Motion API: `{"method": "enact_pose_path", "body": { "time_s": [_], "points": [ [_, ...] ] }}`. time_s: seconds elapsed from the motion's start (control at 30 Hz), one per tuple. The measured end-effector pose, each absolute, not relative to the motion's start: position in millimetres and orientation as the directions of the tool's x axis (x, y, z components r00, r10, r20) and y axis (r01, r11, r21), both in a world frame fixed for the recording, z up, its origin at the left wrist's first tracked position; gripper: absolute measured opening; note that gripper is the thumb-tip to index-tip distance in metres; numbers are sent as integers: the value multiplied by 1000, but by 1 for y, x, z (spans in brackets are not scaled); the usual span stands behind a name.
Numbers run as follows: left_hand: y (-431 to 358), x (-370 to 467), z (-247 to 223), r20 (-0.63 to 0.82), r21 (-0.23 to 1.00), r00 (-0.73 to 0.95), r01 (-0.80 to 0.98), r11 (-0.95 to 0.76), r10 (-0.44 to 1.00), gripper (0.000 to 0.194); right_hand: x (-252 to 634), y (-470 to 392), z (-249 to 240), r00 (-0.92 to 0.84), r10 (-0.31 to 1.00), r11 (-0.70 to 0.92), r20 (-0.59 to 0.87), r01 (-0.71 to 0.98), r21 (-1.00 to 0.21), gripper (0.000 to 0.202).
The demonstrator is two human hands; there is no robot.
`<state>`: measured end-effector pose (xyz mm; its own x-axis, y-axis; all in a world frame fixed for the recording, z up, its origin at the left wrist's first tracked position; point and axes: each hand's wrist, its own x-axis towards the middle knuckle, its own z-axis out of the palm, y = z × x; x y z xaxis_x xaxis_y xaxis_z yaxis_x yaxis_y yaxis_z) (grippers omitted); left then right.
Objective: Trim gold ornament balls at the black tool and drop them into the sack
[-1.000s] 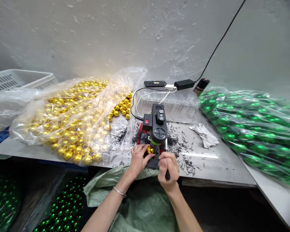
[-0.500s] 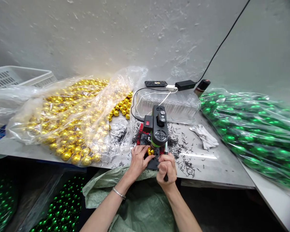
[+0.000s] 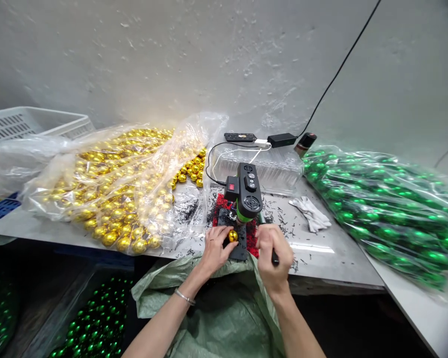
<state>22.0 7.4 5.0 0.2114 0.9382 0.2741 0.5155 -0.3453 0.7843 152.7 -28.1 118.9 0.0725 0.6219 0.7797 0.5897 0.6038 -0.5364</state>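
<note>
A shiny gold bauble (image 3: 233, 235) sits on the black base plate of a small bench press (image 3: 250, 191). My left hand (image 3: 216, 247) grips that bauble between thumb and fingers, just below the press head. My right hand (image 3: 275, 253) is closed around the black-ended lever handle (image 3: 275, 257) on the press's right side; its rod runs up behind my fingers. The black and green press head stands above and behind the bauble, with a visible gap between them.
A clear bag of gold baubles (image 3: 123, 184) lies left, a bag of green baubles (image 3: 381, 209) right. White gloves (image 3: 311, 214) and clear plastic trays (image 3: 272, 169) lie nearby. Black shavings litter the metal table (image 3: 321, 258). A green woven sack (image 3: 227, 313) hangs below the table edge.
My right hand has moved right and slightly down with the lever handle. More space shows between the press head and the bauble. My left hand stays on the bauble.
</note>
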Motion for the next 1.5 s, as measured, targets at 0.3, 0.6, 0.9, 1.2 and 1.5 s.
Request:
{"method": "enact_pose_path", "body": {
  "time_s": [0.3, 0.6, 0.9, 1.2, 1.5],
  "points": [
    [3, -43, 36, 260, 874, 231, 358, -330, 938, 43, 152, -29, 117, 30, 592, 643, 805, 586, -494, 25],
    [208, -40, 68, -122, 810, -349, 505, 297, 929, 28, 150, -29, 114, 35, 567, 646, 823, 601, -470, 26],
    [199, -44, 58, -170, 921, -351, 276, 275, 921, 32, 149, -30, 107, 39, 571, 640, 820, 604, -475, 23],
    [88, -65, 75, -320, 813, 30, -505, 291, 947, 20, 152, -30, 106, 14, 576, 644, 817, 608, -465, 25],
    [17, -11, 45, -344, 798, 204, -451, 400, 916, 41, 152, -32, 107, 11, 578, 637, 816, 619, -460, 25]
  ]
}}
